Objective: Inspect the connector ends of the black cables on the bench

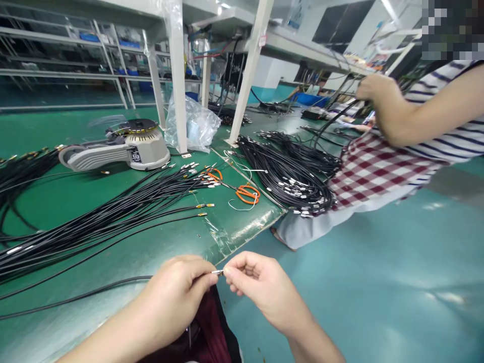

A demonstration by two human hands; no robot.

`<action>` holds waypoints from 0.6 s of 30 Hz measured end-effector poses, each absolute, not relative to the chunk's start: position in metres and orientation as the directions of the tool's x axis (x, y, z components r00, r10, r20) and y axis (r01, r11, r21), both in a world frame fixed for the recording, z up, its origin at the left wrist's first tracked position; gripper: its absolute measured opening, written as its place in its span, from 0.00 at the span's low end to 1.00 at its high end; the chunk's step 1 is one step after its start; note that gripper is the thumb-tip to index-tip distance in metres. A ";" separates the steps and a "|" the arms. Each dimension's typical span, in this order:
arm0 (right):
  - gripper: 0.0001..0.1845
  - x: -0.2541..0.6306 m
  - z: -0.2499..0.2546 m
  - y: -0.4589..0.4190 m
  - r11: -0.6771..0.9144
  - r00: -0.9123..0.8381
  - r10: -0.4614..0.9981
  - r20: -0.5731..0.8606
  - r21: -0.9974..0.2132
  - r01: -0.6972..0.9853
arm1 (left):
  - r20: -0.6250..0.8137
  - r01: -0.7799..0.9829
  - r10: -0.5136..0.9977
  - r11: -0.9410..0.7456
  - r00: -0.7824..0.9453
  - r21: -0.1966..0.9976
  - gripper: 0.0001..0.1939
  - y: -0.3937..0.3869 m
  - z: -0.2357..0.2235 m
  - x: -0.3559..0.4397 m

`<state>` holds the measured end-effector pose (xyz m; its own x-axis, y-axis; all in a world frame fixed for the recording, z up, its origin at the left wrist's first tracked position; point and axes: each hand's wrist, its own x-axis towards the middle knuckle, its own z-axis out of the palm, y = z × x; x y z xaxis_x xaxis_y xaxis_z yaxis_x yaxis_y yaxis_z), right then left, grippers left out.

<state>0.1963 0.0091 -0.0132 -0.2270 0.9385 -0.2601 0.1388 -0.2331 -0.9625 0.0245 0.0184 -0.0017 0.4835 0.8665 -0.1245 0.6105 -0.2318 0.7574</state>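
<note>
My left hand [185,282] is closed around a black cable [124,280] close to its end, and the cable trails left across the green tabletop. From those fingers sticks out a small silver connector [217,272]. My right hand [257,282] pinches the tip of that connector between thumb and forefinger; whether anything else is in the pinch is too small to tell. Beyond my hands lies a bundle of black cables [124,212], several of their metal ends marked with yellow.
A grey tape dispenser [147,148] stands behind the bundle. Orange-handled scissors [247,194] lie near the table corner, beside a white string. More coiled black cables [287,171] lie to the right. A co-worker [412,116] in a checked apron holds a cable there. White posts [176,75] rise behind.
</note>
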 end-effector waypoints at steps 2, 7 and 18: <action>0.07 0.195 -0.013 0.008 -0.220 -0.222 0.943 -0.247 -0.966 0.139 | -0.112 0.603 0.863 -0.246 0.493 0.759 0.13 0.017 -0.002 0.026; 0.07 0.192 -0.016 0.004 -0.163 -0.215 0.956 -0.201 -0.970 0.179 | -0.141 0.613 0.872 -0.206 0.469 0.763 0.13 0.016 -0.003 0.030; 0.11 0.191 -0.026 -0.001 -0.060 -0.267 0.954 -0.135 -0.961 0.270 | 0.080 0.664 0.823 -0.507 0.562 0.549 0.13 0.002 -0.017 0.029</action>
